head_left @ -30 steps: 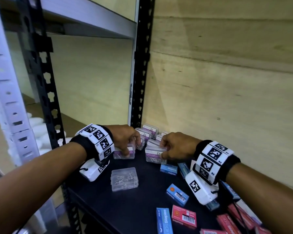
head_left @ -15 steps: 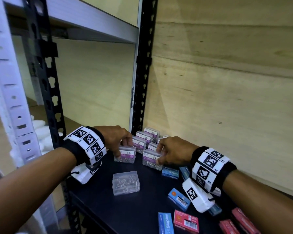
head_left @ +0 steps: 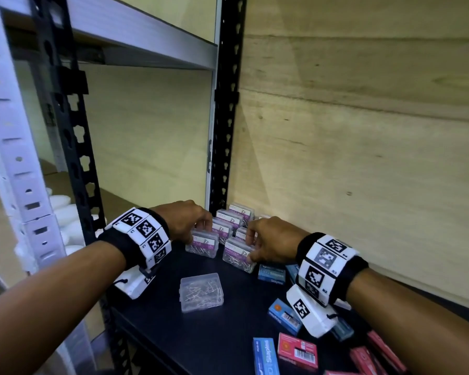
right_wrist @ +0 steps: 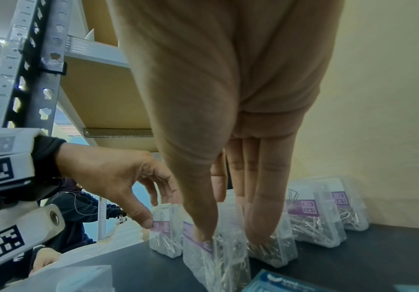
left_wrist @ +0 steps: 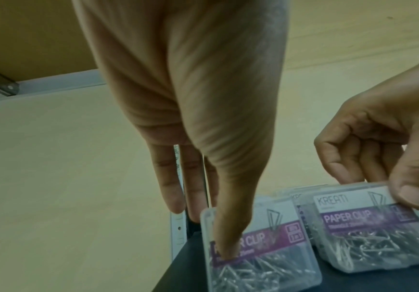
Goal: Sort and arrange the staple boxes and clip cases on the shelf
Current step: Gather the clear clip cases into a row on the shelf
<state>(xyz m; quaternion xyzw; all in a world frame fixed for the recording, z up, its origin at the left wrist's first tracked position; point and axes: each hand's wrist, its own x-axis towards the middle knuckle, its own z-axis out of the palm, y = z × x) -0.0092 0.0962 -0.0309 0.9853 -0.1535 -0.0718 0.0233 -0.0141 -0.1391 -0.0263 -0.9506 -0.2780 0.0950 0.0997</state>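
Both hands drew nearer | left hand (head_left: 186, 222) pinches clip case (head_left: 202, 244) | right hand (head_left: 271, 240) pinches neighbouring case (head_left: 238, 254) | fingertips hidden

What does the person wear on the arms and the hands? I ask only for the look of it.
Both hands, left hand and right hand, are bare, no gloves; the forearms show no sleeves. Each wrist carries a black fabric band ringed with white blocks printed with black square code markers. Beneath each hangs a white camera housing with another marker and a short black cord.
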